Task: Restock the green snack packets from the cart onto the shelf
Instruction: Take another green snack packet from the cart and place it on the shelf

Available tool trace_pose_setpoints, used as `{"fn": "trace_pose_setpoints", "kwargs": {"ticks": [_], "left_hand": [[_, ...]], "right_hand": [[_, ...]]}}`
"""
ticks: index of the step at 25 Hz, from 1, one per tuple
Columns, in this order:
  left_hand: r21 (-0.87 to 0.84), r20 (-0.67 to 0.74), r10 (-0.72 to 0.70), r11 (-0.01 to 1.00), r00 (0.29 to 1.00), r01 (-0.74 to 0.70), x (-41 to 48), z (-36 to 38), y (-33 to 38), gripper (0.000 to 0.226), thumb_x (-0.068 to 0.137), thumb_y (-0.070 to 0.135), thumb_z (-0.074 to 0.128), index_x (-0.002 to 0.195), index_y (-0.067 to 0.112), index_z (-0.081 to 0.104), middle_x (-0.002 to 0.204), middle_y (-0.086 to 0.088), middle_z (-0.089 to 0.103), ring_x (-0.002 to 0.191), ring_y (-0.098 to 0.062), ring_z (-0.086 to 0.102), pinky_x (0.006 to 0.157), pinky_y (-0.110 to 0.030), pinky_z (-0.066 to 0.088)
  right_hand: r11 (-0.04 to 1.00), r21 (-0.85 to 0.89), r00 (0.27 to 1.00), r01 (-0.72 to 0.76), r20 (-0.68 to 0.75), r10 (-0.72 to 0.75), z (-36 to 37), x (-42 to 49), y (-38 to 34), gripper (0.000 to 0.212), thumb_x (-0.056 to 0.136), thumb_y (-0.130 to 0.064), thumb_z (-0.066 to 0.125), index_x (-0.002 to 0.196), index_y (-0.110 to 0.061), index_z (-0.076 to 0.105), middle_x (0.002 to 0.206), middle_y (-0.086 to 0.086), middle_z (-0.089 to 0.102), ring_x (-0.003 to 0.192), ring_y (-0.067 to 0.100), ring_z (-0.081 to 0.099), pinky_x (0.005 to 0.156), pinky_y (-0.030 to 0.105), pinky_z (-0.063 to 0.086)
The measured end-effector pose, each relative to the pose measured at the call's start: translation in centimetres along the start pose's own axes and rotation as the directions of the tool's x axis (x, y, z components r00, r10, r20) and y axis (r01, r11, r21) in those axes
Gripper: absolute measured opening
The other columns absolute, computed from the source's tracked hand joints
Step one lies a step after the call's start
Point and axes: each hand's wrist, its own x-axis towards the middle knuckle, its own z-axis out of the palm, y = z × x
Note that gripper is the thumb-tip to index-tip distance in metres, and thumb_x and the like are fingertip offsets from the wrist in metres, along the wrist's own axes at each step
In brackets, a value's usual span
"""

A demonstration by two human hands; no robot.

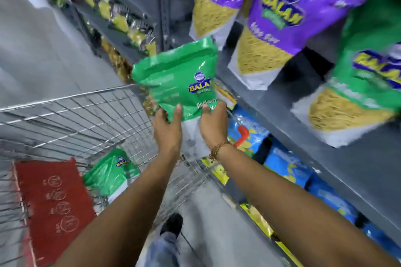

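I hold a green snack packet [178,80] upright in the air between the cart and the shelf. My left hand [168,129] grips its lower left corner and my right hand [213,124] grips its lower right. Another green packet [110,174] lies in the wire cart [71,115] below my left arm. On the grey shelf [325,151] at the right, a green packet [364,76] stands at the far right, beside purple packets [271,24].
Blue and yellow packets [282,162] fill the lower shelf under my right arm. A red flap [54,206] covers the cart's near end. Further shelves with mixed snacks [121,17] run along the aisle at the back. My shoe [171,223] stands beside the cart.
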Motion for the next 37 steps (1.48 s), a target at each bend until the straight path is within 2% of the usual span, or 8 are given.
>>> {"fn": "trace_pose_setpoints", "kwargs": {"ticks": [4,11,20,24,27,31,35,37], "left_hand": [[0.044,0.166,0.295,0.951,0.941,-0.306,-10.2,3.5,5.4,0.027,0.082,0.04,0.057,0.072,0.016,0.048,0.071,-0.006,0.05,0.067,-0.014,0.042,0.065,-0.037,0.039],[-0.14,0.671,0.456,0.852,0.585,-0.504,-23.3,15.0,7.5,0.028,0.084,0.039,0.056,0.079,0.012,0.052,0.076,0.001,0.052,0.073,-0.001,0.048,0.077,-0.022,0.045],[0.11,0.942,0.053,0.885,0.332,-0.452,-26.6,28.8,4.9,0.043,0.086,0.045,0.05,0.103,0.006,0.055,0.098,-0.016,0.065,0.088,-0.02,0.056,0.076,-0.023,0.045],[0.165,0.877,-0.091,0.979,0.471,-0.118,-27.0,29.1,3.2,0.072,0.088,0.061,0.028,0.116,0.001,0.057,0.121,-0.027,0.058,0.11,-0.033,0.057,0.092,-0.034,0.043],[0.068,0.824,0.036,0.985,0.565,-0.162,-26.4,28.2,2.4,0.069,0.092,0.054,0.027,0.048,0.009,0.055,0.052,-0.008,0.059,0.056,-0.017,0.058,0.071,-0.041,0.045],[0.079,0.812,0.056,0.976,0.581,-0.204,-25.6,30.1,3.6,0.028,0.091,0.044,0.042,0.08,0.022,0.056,0.08,0.002,0.055,0.084,-0.016,0.052,0.08,-0.032,0.036],[0.014,0.956,0.038,0.984,0.289,-0.175,-27.3,31.2,5.1,0.044,0.091,0.041,0.046,0.131,0.025,0.043,0.122,0.01,0.051,0.116,-0.007,0.047,0.098,-0.025,0.036],[0.037,0.929,0.077,0.954,0.361,-0.298,-28.5,30.5,4.4,0.043,0.08,0.056,0.052,0.114,0.03,0.053,0.113,0.005,0.059,0.113,-0.013,0.051,0.101,-0.032,0.04]], "right_hand": [[0.948,0.288,0.947,0.139,-0.319,-0.042,-10.6,-6.0,-0.3,0.027,0.092,-0.011,0.044,0.116,0.0,0.046,0.112,0.011,0.056,0.106,0.028,0.054,0.095,0.035,0.044],[0.823,0.354,0.699,0.444,-0.711,-0.071,-28.1,-11.3,5.4,0.047,0.087,-0.025,0.037,0.127,0.0,0.033,0.116,0.004,0.045,0.092,-0.009,0.049,0.087,0.004,0.036],[0.969,0.224,0.494,0.1,-0.857,0.147,-37.6,-6.0,12.2,0.042,0.085,-0.019,0.048,0.124,-0.003,0.046,0.117,0.025,0.054,0.112,0.038,0.049,0.099,0.04,0.039],[0.9,0.437,0.431,0.008,-0.814,0.391,-38.4,-4.4,11.8,0.047,0.089,-0.018,0.049,0.134,-0.012,0.042,0.117,0.026,0.052,0.112,0.037,0.049,0.098,0.039,0.041],[0.838,0.529,0.501,0.133,-0.765,0.404,-41.4,-4.4,12.5,0.048,0.096,-0.016,0.039,0.141,-0.005,0.03,0.112,0.013,0.054,0.106,0.02,0.049,0.099,0.031,0.039],[0.88,0.458,0.243,0.125,-0.874,0.421,-40.5,-5.6,12.7,0.03,0.096,-0.025,0.039,0.105,0.0,0.054,0.099,0.015,0.056,0.097,0.025,0.051,0.094,0.042,0.04],[0.805,0.563,0.488,0.186,-0.764,0.422,-37.3,-6.0,11.1,0.034,0.097,-0.032,0.032,0.113,-0.01,0.051,0.109,0.005,0.054,0.109,0.024,0.05,0.094,0.032,0.038],[0.701,0.672,0.659,0.238,-0.642,0.392,-39.3,-5.1,11.7,0.048,0.096,-0.039,0.029,0.129,-0.011,0.047,0.125,0.009,0.056,0.121,0.026,0.051,0.104,0.038,0.039]]}}
